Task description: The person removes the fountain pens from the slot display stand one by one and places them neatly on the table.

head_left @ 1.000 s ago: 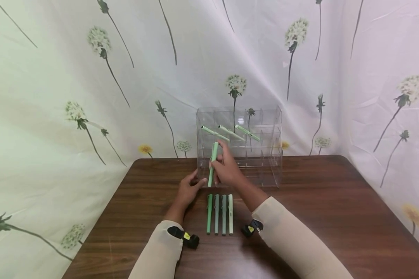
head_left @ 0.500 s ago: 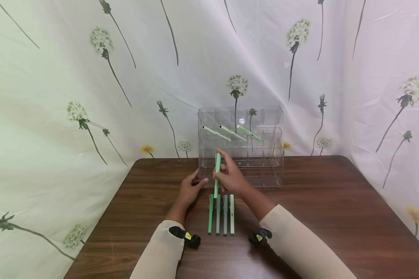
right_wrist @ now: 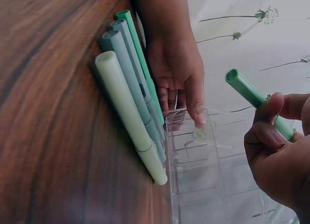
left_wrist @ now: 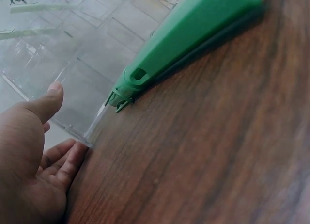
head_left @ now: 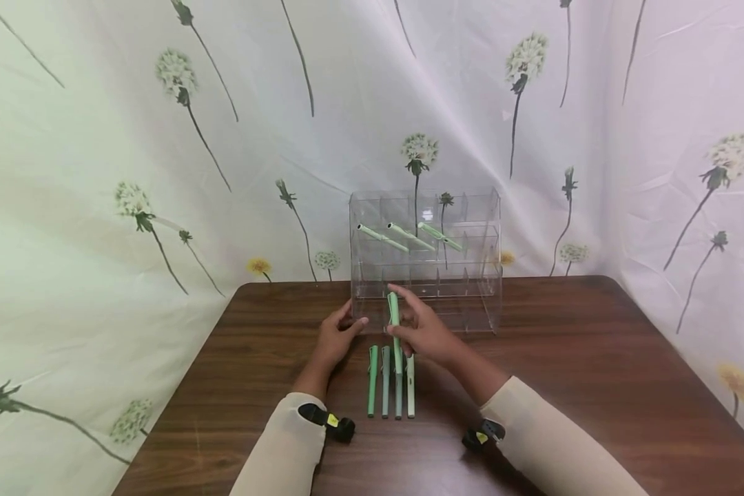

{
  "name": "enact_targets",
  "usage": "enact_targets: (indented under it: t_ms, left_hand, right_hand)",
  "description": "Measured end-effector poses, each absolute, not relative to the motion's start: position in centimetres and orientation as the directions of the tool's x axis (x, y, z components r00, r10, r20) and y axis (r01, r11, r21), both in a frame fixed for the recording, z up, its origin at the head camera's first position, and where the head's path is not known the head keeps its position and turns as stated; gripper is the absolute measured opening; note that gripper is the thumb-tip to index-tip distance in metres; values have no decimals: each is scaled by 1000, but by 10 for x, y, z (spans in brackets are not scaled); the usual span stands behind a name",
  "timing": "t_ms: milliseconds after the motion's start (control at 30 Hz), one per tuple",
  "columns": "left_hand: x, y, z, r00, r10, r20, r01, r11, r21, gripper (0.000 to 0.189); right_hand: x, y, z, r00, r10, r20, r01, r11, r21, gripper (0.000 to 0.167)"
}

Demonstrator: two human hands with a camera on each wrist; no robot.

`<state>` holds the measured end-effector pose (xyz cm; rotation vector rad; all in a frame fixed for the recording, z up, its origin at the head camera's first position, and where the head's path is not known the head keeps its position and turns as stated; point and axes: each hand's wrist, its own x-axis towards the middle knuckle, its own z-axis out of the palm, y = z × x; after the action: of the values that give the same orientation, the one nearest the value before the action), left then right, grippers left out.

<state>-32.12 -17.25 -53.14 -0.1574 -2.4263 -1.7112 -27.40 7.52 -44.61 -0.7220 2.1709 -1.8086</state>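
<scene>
My right hand (head_left: 432, 335) pinches a light green pen (head_left: 394, 310) between thumb and fingers, over the row of pens on the table. In the right wrist view the pen's end (right_wrist: 234, 76) points away from the fingers. A clear acrylic organizer (head_left: 492, 296) with small compartments stands at the back. My left hand (head_left: 337, 335) holds its front left corner, thumb in front and fingers at the side. Before it lie a darker green pen (head_left: 372, 389), two grey-green pens (head_left: 385, 389) and a pale pen (head_left: 411, 393); the held pen partly covers one grey-green pen.
Three pale green pens lean in an upper tier of the organizer: a left one (head_left: 378, 236), a middle one (head_left: 409, 235) and a right one (head_left: 440, 236). The brown wooden table (head_left: 570, 365) meets a dandelion-print cloth (head_left: 273, 138) behind.
My right hand has drawn the light green pen back from the organizer, toward me and slightly right, over the lying pens. The left hand stays at the organizer's corner.
</scene>
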Motion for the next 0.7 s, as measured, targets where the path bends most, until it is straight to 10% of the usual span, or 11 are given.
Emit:
enact_targets:
  t_ms: [700]
  left_hand:
    - [-322,-172,-533,-983,-3,185,171,359,918,69]
  right_hand:
    - [-272,116,-475,-838,-541,64,-223,235,-946,80]
